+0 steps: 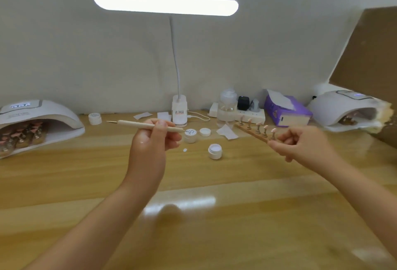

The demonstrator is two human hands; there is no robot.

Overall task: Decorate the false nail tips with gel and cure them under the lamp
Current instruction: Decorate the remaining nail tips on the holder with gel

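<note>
Left hand (153, 138): my fingers curl round the dotting pen (148, 125).
Right hand (300, 144): I pinch the nail-tip strip (254, 131).

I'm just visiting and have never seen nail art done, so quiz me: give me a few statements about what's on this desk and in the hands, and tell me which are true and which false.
1. The left hand holds a thin stick-like tool. True.
2. The right hand is empty. False: it holds a wooden strip with nail tips standing on it.
3. The small pot nearest the hands has its lid on. False: it is open, and a loose lid lies behind it.
4. The desk lamp is lit. True.
5. The curing lamp at the left is empty. False: racks of nail tips sit inside it.
</note>
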